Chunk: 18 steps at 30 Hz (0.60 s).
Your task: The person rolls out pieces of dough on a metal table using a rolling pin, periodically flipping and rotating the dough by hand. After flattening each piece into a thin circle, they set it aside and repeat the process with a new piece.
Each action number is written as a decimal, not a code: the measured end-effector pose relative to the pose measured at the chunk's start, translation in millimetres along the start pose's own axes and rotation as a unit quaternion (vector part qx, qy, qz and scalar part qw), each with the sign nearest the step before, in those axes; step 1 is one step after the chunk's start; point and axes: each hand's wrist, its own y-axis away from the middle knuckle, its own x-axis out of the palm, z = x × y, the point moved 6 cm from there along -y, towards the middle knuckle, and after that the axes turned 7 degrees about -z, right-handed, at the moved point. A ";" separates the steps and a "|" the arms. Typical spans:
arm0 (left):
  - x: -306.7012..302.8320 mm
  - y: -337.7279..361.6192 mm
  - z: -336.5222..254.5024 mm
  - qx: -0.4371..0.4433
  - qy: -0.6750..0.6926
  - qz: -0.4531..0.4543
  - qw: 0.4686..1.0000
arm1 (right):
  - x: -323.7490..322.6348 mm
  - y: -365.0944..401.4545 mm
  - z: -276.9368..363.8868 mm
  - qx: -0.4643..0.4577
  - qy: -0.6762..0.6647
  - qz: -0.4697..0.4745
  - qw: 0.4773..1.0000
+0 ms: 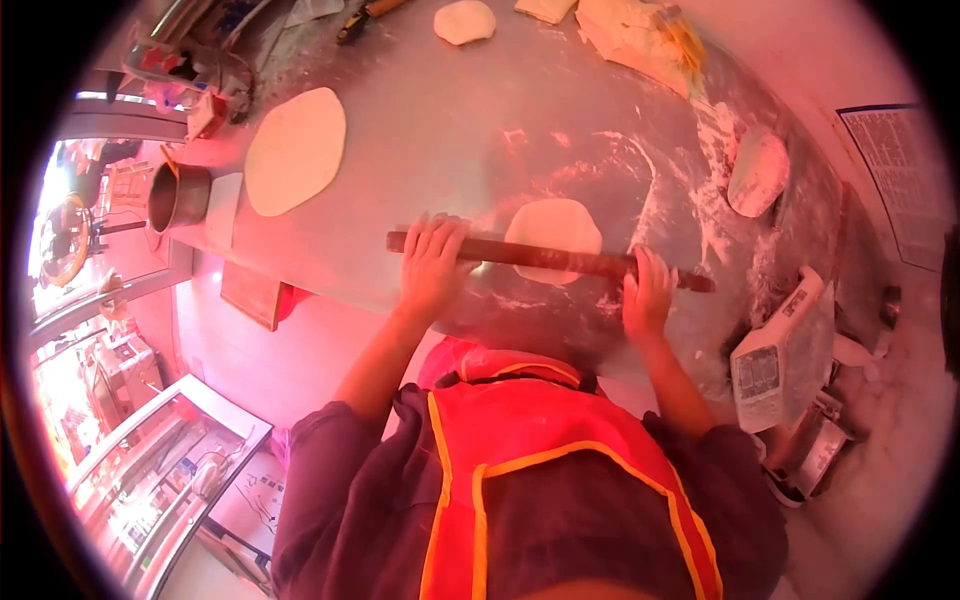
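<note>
A dark wooden rolling pin [560,259] lies across a small round of dough [553,222] on the metal table [420,130]. My left hand [430,265] is on the pin near its left end, fingers laid over the wood. Toward the other end, my right hand [648,295] grips the pin, its fingers partly over the top. The dough shows on both sides of the pin, more of it on the far side. Loose flour is smeared around it, mostly to the right.
A large flat dough sheet [296,152] lies at left, beside a metal pot [180,197]. At the far edge are a small dough round [465,21] and yellowish dough [635,42]. A floured dough lump [759,172] and a white scale [775,365] stand right.
</note>
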 end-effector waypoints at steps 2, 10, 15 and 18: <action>12.5 -4.9 1.1 -0.023 -0.021 0.037 0.999 | 2.7 0.4 -2.1 0.002 0.052 -0.019 0.998; 61.5 -168.3 18.7 0.002 -0.127 0.017 0.992 | 40.6 -156.5 -39.1 0.047 0.144 -0.041 0.988; 74.1 -230.6 23.2 0.048 -0.112 -0.088 0.989 | 50.2 -217.5 -47.4 0.010 0.101 -0.082 0.991; 60.0 -162.6 22.5 0.025 -0.098 -0.027 0.995 | 44.0 -149.4 -36.1 0.021 0.036 -0.010 0.999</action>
